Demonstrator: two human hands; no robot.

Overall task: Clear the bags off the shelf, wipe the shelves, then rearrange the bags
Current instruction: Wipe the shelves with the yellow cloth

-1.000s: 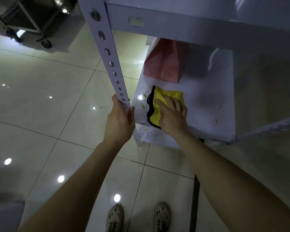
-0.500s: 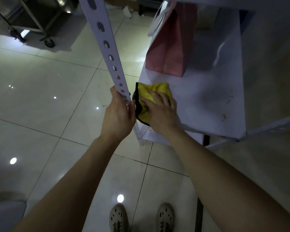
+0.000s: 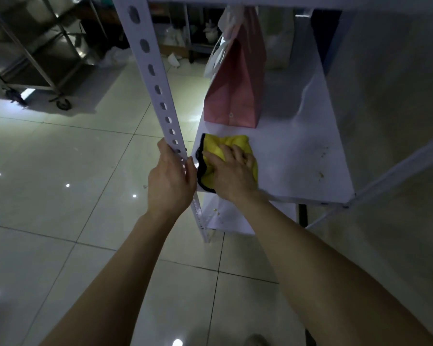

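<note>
A yellow cloth with a black edge (image 3: pixel 218 146) lies on the white shelf board (image 3: pixel 298 161) near its left front corner. My right hand (image 3: pixel 231 171) presses flat on the cloth, fingers spread. My left hand (image 3: pixel 170 181) grips the white perforated upright post (image 3: pixel 155 83) of the shelf. A pink paper bag with white handles (image 3: pixel 235 88) stands upright on the same board, just behind the cloth. Small brown specks dot the board's right side (image 3: pixel 321 174).
A lower white shelf board (image 3: pixel 223 218) shows beneath. A metal trolley on wheels (image 3: pixel 35 58) stands at the far left on the glossy tiled floor (image 3: pixel 73 183). Clutter and white objects sit on the floor behind the post. A wall is at right.
The view has tilted up, showing more of the pink bag. My right hand with the cloth slid to the shelf's left edge, then slightly back to the right. My left hand kept its grip on the post.
</note>
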